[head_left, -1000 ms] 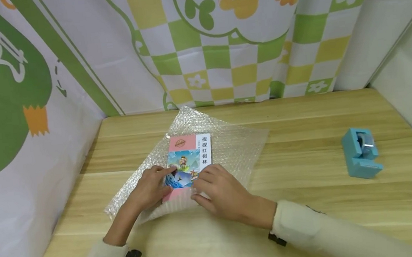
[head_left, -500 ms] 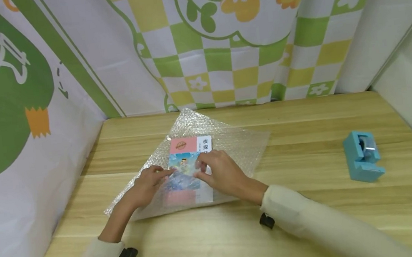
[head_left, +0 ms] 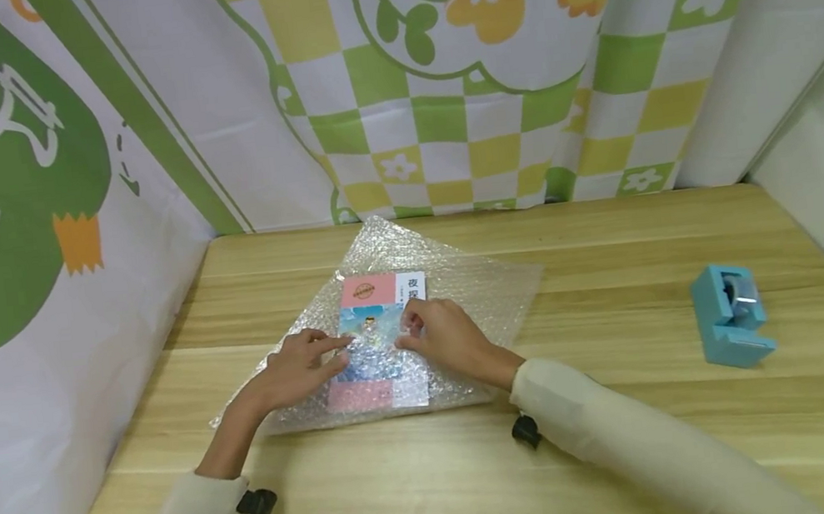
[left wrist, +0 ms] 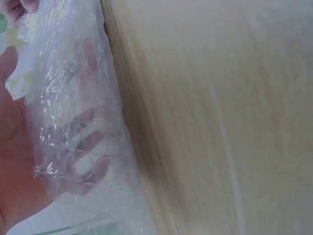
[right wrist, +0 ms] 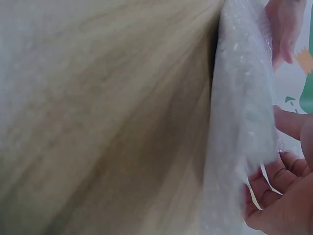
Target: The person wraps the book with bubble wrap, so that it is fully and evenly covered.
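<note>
A book with a pink, white and blue cover lies on a sheet of bubble wrap. A flap of the wrap is folded over the book's lower part, and the cover shows through it. My left hand rests at the book's left side with its index finger extended; in the left wrist view, its fingers show through the clear wrap. My right hand pinches the flap's edge over the right part of the cover. In the right wrist view, that thumb and curled fingers are at the wrap.
A blue tape dispenser with a roll of clear tape stands on the right of the wooden table. A checked, flowered curtain hangs behind the table's far edge. White walls border both sides.
My right hand has moved from the book's lower edge up over the cover, drawing the flap of bubble wrap across the book's lower part. My left hand has stayed almost in place.
</note>
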Motion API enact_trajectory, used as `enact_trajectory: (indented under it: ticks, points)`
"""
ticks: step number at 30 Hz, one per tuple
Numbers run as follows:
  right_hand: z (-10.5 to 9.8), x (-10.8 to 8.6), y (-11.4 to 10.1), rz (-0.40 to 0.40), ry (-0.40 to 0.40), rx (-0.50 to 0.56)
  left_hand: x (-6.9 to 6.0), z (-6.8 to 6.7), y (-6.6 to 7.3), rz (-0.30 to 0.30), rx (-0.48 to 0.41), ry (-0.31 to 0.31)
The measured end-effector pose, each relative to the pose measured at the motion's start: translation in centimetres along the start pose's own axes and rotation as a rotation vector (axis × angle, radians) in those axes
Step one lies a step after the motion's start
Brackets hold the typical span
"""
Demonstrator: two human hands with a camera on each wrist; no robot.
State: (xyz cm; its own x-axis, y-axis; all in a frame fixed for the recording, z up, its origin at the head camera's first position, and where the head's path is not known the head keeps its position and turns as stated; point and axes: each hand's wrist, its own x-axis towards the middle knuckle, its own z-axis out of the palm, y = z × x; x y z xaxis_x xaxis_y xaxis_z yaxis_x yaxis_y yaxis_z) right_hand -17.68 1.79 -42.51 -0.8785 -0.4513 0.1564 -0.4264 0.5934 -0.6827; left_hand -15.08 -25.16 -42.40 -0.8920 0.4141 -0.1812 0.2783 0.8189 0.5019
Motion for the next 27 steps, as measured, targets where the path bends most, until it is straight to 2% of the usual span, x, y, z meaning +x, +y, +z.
enact_trajectory:
  ticks: [8, 13, 16, 19, 24, 27]
  points:
    - [0.8, 0.4, 0.8, 0.025, -0.014, -0.044, 0.2, 1.5, 0.2, -0.013, 0.098, 0.112]
    - [0.9, 0.7, 0.8, 0.037, -0.028, -0.114, 0.3, 1.8, 0.7, -0.015, 0.105, 0.151]
    - [0.9, 1.0, 0.6, 0.056, -0.040, -0.166, 0.4, 1.9, 1.2, 0.003, 0.131, 0.169]
    - [0.8, 1.2, 0.4, 0.085, -0.048, -0.206, 0.4, 2.0, 1.7, 0.075, 0.162, 0.186]
    - [0.4, 1.6, 0.6, 0.138, -0.083, -0.256, 0.5, 2.2, 2.1, 0.281, 0.253, 0.194]
    - [-0.1, 2.0, 0.8, 0.161, -0.135, -0.239, 0.5, 2.2, 2.2, 0.319, 0.265, 0.155]
